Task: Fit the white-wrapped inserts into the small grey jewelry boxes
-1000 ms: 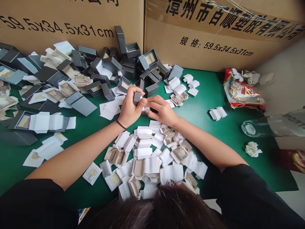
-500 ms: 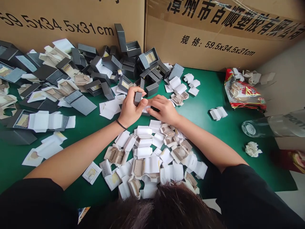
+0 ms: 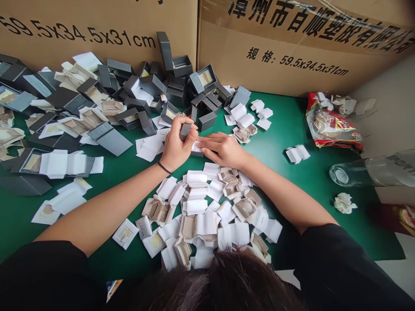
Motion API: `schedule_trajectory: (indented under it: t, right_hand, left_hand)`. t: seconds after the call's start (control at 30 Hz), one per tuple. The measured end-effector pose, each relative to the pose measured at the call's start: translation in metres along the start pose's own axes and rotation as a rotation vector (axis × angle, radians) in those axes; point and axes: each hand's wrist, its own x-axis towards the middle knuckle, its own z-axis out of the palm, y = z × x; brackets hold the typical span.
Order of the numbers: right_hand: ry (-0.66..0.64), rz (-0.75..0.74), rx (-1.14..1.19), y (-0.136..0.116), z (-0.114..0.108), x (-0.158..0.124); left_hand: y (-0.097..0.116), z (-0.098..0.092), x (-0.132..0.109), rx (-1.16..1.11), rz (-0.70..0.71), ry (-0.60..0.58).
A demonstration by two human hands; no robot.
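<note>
Cartons (image 3: 279, 60) stand across the top, behind boxes (image 3: 66, 98) heaped upper left. Paper inserts (image 3: 196, 206) lie on the table (image 3: 272, 162), lower centre. Left hand (image 3: 179, 146) and right hand (image 3: 225, 150): centre, apparently both on one held box (image 3: 185, 130). Packet (image 3: 335, 123): right, above bottle (image 3: 371, 170).

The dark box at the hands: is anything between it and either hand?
Nothing visible stands between the left hand and the dark box it grips. At the right hand, a white piece seems to lie between fingertips and box.
</note>
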Motion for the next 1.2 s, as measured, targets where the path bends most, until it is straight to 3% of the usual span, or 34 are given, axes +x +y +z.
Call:
schedule_trajectory:
  t: [0.17,0.37,0.57,0.77,1.2]
  right_hand:
    - [0.094,0.042,-0.017,-0.002,0.005,-0.001]
    - [0.116,0.082,0.052,-0.005,0.003,0.002]
    - [0.129,0.044,0.035,-0.008,0.003,0.004]
    - [0.107,0.128,0.118,-0.007,0.005,0.003]
    - [0.292,0.019,0.067,-0.010,0.006,0.004]
  left_hand:
    - [0.001,0.000,0.001,-0.005,0.007,-0.008]
    - [0.002,0.000,0.000,0.011,0.007,-0.017]
    - [0.010,-0.003,-0.002,0.080,0.106,-0.148]
    - [0.009,-0.002,-0.002,0.091,0.133,-0.209]
    - [0.007,0.000,-0.002,0.112,0.165,-0.181]
